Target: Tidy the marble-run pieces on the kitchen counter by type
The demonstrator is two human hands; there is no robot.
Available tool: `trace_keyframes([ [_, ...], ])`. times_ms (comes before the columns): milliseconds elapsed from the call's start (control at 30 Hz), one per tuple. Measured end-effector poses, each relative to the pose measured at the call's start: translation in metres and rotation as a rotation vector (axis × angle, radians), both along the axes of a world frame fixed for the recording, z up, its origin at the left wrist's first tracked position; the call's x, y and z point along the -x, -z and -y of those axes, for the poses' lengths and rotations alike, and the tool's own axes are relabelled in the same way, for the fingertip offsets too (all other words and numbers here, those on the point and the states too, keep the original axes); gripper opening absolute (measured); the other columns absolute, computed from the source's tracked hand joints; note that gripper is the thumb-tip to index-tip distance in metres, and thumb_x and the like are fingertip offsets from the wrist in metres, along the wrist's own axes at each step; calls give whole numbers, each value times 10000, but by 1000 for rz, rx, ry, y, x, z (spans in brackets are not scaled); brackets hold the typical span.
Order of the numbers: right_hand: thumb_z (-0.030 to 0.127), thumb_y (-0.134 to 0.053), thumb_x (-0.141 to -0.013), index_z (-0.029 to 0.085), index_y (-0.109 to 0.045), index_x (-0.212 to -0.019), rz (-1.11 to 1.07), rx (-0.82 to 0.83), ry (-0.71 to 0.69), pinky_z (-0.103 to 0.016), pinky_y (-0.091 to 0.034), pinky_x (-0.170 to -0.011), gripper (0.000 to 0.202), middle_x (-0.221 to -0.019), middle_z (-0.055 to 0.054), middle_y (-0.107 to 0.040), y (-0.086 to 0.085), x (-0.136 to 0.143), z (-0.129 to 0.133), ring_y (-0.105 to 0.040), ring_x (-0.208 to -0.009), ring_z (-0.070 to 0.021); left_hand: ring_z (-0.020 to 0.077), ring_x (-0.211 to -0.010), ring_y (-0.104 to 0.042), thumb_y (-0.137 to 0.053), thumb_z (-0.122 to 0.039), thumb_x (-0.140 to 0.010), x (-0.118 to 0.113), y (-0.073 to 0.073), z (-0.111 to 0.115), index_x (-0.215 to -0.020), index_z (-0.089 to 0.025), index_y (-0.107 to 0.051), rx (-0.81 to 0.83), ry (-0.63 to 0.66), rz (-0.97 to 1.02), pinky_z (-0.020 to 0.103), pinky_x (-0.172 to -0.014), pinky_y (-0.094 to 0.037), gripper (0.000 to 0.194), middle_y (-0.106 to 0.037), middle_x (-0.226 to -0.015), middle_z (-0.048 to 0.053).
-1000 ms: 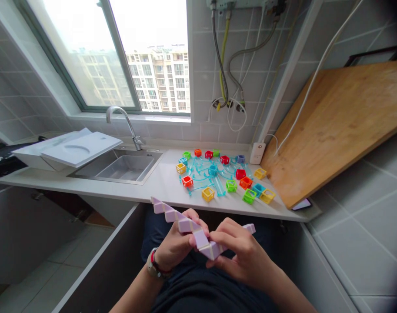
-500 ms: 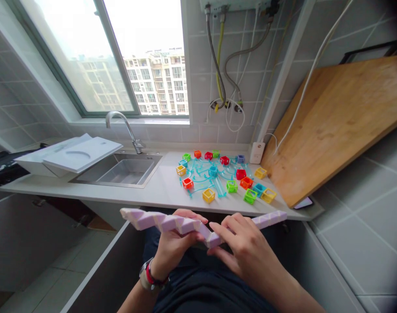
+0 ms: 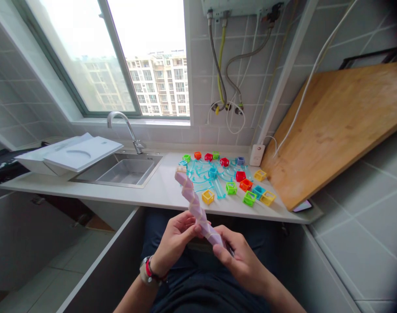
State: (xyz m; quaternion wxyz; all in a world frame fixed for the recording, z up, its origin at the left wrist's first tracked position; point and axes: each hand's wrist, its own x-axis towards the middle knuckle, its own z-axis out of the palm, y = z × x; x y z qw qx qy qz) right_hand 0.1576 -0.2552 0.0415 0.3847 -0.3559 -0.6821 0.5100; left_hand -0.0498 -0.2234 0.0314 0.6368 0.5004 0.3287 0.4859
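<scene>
A lilac twisty snake puzzle [image 3: 192, 201] with pale edges slants up and away from me in front of the counter. Its far end reaches over the counter's front part. My left hand [image 3: 175, 237] pinches the middle of it between thumb and fingers. At its near end my right hand [image 3: 240, 256] is closed round the segments, which partly hides them. Beyond the puzzle, coloured cube frames such as a yellow cube frame [image 3: 208, 197] and a green cube frame [image 3: 231, 188] lie among clear blue curved plastic pieces [image 3: 198, 174].
A steel sink [image 3: 126, 170] with a tap [image 3: 128, 130] is set into the counter on the left. White boards [image 3: 77, 157] lie partly over it. A large wooden board [image 3: 341, 134] leans at the right. A white socket box [image 3: 257, 155] stands by the wall.
The snake puzzle has swung from lying crosswise to pointing away from me, and its zigzag part now looks straighter. Both hands have shifted their grip along it.
</scene>
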Motion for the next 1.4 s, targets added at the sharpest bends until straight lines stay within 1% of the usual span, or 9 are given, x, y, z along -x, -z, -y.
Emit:
trace_keyframes([
  [133, 639, -489, -973, 122, -665, -992, -188, 283, -179, -279, -385, -633, 547, -728, -29, -608, 9, 3, -3, -524, -655, -150, 228, -857, -726, -774, -364, -866, -1, -4, 0, -1107, -137, -748, 10, 102, -6, 297, -762, -571, 332, -791, -994, 134],
  [267, 605, -573, -949, 131, -646, -929, -228, 393, -107, -266, -391, -600, 480, -670, -26, -636, 16, 10, -9, -532, -580, -134, 242, -920, -728, -762, -358, -876, -3, -6, -1, -1128, -148, -744, 16, 100, -74, 311, -817, -557, 328, -788, -1039, 131],
  [400, 588, -604, -933, 160, -636, -836, -134, 308, -17, -264, -393, -595, 440, -645, -3, -611, 20, 14, -12, -514, -584, -136, 245, -923, -722, -764, -383, -868, -4, -4, -6, -1057, -136, -766, 10, 75, -151, 302, -801, -549, 311, -789, -1024, 130],
  [533, 540, -591, -952, 161, -669, -822, 49, 165, 78, -270, -385, -609, 408, -682, -5, -625, 19, 10, -10, -533, -633, -151, 242, -883, -715, -805, -422, -818, -8, 4, -10, -1050, -125, -770, 88, 89, -127, 308, -775, -552, 378, -786, -986, 134],
  [733, 421, -610, -966, 183, -690, -870, 388, -84, 181, -269, -352, -609, 268, -743, 6, -640, 12, 8, -4, -533, -659, -154, 123, -623, -613, -770, -555, -805, -19, 27, -11, -786, -91, -742, 264, -23, -55, 226, -600, -521, 466, -686, -712, 46],
  [867, 397, -623, -973, 189, -694, -956, 541, -272, 238, -304, -408, -715, 220, -857, -37, -684, 18, 8, -6, -596, -787, -206, 139, -688, -644, -755, -563, -816, -19, 33, -10, -870, -106, -722, 281, -13, -39, 200, -562, -530, 461, -689, -786, 55],
  [1033, 383, -640, -974, 180, -688, -1065, 694, -459, 353, -359, -442, -798, 228, -914, -74, -694, 28, 4, -16, -623, -880, -257, 157, -745, -700, -717, -548, -857, -13, 28, -13, -1069, -141, -731, 192, -9, -92, 216, -608, -553, 460, -739, -953, 96],
  [1233, 349, -557, -1014, 155, -699, -1128, 679, -502, 403, -397, -492, -866, 266, -954, -119, -708, 36, 9, -27, -647, -942, -277, 223, -914, -711, -803, -394, -817, -17, 32, -13, -1216, -157, -732, -11, 10, -166, 302, -794, -556, 470, -772, -1064, 116],
  [1400, 444, -580, -988, 169, -728, -1083, 333, -304, 419, -367, -527, -843, 326, -1005, -112, -723, 40, 16, -30, -665, -921, -261, 232, -930, -712, -719, -434, -890, -23, 46, -11, -1185, -134, -739, -29, -44, -68, 313, -803, -542, 421, -775, -1031, 122],
])
